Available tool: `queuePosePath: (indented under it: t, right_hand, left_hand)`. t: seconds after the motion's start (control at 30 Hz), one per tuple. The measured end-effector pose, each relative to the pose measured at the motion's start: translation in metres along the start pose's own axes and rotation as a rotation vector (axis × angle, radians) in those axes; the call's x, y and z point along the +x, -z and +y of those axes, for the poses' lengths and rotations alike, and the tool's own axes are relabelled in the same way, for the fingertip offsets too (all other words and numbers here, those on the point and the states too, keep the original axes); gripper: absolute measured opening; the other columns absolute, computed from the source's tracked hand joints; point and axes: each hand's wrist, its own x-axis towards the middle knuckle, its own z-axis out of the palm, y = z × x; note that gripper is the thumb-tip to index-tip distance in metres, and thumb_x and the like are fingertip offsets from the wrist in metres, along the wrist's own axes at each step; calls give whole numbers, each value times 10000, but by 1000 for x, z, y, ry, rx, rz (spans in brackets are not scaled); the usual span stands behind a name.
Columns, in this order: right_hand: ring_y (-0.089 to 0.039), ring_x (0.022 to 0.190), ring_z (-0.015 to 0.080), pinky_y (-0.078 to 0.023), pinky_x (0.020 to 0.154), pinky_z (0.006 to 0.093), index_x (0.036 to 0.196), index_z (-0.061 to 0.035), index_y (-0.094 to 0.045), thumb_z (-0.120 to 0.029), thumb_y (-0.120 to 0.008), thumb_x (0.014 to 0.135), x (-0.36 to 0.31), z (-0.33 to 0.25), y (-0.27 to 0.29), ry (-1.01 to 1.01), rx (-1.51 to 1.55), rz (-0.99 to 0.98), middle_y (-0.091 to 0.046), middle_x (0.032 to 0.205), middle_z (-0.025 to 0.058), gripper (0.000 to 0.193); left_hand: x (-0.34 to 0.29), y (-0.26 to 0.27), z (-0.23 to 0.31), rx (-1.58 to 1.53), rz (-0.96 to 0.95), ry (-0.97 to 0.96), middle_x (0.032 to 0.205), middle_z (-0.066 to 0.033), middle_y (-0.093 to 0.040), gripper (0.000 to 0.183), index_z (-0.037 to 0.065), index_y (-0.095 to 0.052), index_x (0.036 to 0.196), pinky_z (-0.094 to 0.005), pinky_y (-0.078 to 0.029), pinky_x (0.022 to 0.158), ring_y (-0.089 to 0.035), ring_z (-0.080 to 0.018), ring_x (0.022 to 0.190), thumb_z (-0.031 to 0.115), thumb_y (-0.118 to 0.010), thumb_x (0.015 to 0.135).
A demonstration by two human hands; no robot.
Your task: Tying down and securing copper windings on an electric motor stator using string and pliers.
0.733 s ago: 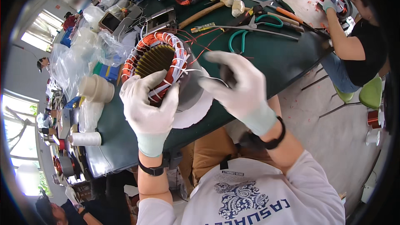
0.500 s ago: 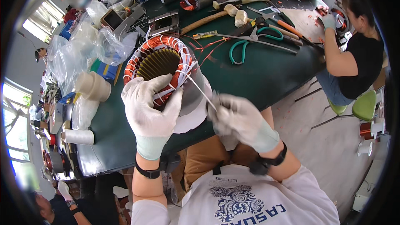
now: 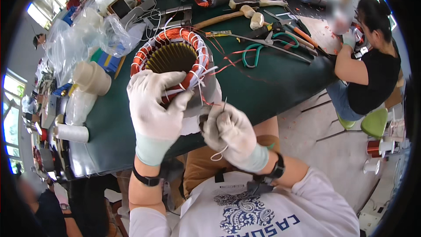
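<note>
While the green desk (image 3: 267, 94) carries the stator (image 3: 175, 57) at its near left side, the left hand (image 3: 158, 105) grips the near winding rim; just beside, the right hand (image 3: 232, 136) is closed, red leads (image 3: 225, 57) beyond it, white cord (image 3: 219, 152) looping below, what looks like a needle (image 3: 225, 104) pinched in its fingers. Lacing seems in hand; the next move probably calls for tensioning cord clear of leads.

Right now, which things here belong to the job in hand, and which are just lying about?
Apparently in use: copper-wound stator, held by the left hand; white cord, held by the right hand.

Apparently just lying about: wooden-handled mallet, green-handled scissors, plastic bags, beige cylinder.
</note>
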Motion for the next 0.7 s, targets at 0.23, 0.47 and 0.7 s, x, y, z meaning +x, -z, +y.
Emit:
queuePosePath:
  t: [0.23, 0.47, 0.7]
  right_hand:
    - [-549, 1153, 218, -438, 1001, 370, 1222, 63, -605, -291, -486, 1058, -55, -42, 34, 339, -712, 408, -590, 1188, 126, 407]
    - [-560, 1063, 345, -453, 950, 459, 1120, -71, -709, -317, -594, 977, -56, -58, 20, 306, -1223, -184, -596, 1104, 161, 306]
    - [-627, 931, 382, -513, 846, 429, 1071, -70, -667, -155, -603, 931, 22, -182, 158, 258, -2074, 323, -632, 988, 177, 176]
  left_hand:
    - [-51, 19, 16, -36, 61, -79, 1029, -110, -667, 446, 43, -666, 1142, -464, -452, 965, -606, -320, 989, 85, -796, 717]
    - [-106, -34, 68, -759, -489, 263, 970, -132, -678, 270, 5, -656, 1135, -447, -509, 825, -643, -347, 892, 72, -648, 874]
    - [-112, -14, 35, -829, -572, 580, 708, -52, -644, 316, -42, -665, 1049, -233, -478, 576, -594, -86, 607, 231, -506, 1059]
